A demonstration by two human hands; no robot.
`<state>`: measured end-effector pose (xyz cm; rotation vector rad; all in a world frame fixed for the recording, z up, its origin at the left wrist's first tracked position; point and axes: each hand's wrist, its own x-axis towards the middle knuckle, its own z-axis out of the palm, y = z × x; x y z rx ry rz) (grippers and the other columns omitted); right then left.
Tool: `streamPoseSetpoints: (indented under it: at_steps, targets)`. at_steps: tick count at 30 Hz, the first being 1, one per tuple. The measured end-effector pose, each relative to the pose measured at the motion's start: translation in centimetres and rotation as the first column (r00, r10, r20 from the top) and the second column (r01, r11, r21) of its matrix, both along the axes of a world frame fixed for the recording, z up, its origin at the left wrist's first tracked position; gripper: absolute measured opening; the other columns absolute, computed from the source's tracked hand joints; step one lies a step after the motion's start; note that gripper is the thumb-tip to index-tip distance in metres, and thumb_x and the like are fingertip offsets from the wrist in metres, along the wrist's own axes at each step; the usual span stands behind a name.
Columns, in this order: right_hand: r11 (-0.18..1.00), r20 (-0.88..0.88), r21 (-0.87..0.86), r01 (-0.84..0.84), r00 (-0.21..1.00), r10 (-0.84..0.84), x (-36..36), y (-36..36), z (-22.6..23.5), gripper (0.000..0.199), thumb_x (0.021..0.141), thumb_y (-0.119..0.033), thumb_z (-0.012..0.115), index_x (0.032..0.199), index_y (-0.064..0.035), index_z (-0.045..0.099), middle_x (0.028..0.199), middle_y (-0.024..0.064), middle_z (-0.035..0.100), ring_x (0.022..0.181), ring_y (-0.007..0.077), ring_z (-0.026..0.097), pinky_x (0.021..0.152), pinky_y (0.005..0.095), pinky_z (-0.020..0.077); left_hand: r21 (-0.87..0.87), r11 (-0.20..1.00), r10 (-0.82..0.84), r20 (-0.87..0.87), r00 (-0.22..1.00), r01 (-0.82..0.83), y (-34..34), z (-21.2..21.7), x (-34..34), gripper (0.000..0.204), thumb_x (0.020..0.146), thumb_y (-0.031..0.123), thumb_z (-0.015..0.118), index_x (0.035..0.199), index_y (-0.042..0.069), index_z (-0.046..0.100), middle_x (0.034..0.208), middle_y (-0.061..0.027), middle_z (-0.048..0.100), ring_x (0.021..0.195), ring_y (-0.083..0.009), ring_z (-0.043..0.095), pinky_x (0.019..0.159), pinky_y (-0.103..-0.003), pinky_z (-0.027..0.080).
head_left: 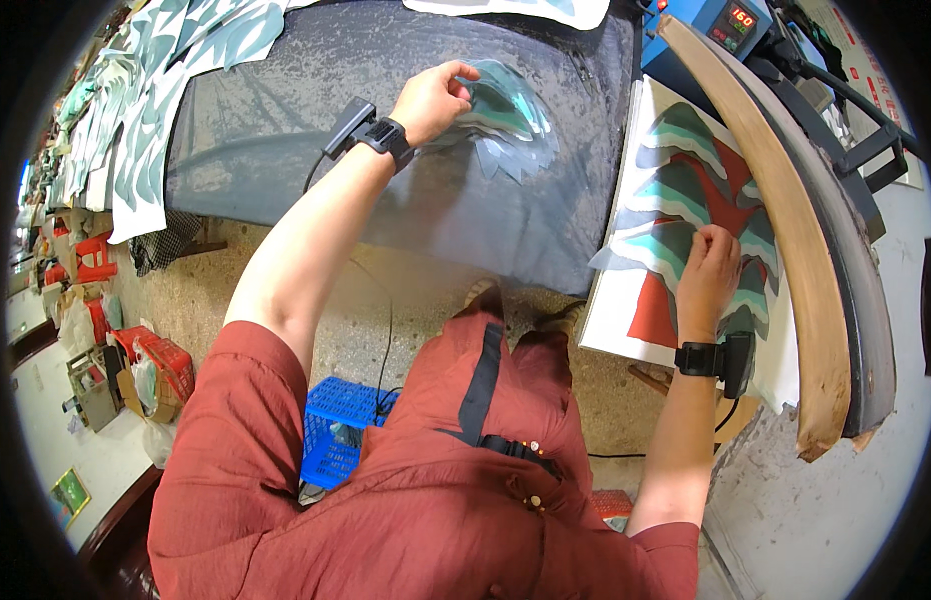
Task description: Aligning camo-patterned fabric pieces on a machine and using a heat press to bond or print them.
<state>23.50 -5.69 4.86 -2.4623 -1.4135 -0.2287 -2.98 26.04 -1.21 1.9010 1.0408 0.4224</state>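
The left hand gripped teal wavy cut-outs on the dark table. The right hand pressed curled fingers onto layered pieces on the white board.

A small rectangular screen sits at the top right, set in the face of a blue machine; it is dark with glowing red digits. Far right, a pale sign with red print lies flat behind the black frame. At lower left, a small green framed card rests on a pale surface.
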Motion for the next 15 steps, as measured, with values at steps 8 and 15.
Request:
streamPoseSetpoints:
  at_steps: [8, 15]
  targets:
    - [0.901, -0.462, 0.295, -0.320, 0.777, 0.427, -8.0, 9.6, 0.1, 0.034, 0.084, -0.007, 0.068, 0.117, -0.0074, 0.061, 0.110, 0.0145, 0.060, 0.105, 0.0349, 0.059, 0.093, 0.0449, 0.0479, 0.076, 0.997, 0.036, -0.029, 0.999, -0.034, -0.5, -0.7, -0.6, 0.035, 0.079, 0.002, 0.067, 0.113, 0.007, 0.071, 0.088, -0.0047, 0.069, 0.083, -0.0157, 0.066, 0.079, -0.031, 0.054]
    - [0.938, -0.360, 0.231, -0.258, 0.873, 0.329, -13.3, 19.2, -5.4, 0.034, 0.079, -0.011, 0.074, 0.110, -0.0122, 0.062, 0.108, 0.0114, 0.059, 0.104, 0.0343, 0.058, 0.090, 0.0464, 0.0476, 0.126, 0.992, 0.014, -0.107, 0.994, 0.000, -1.4, -0.3, -1.1, 0.036, 0.077, -0.003, 0.063, 0.110, 0.009, 0.072, 0.095, -0.0063, 0.062, 0.089, -0.0195, 0.061, 0.083, -0.032, 0.052]
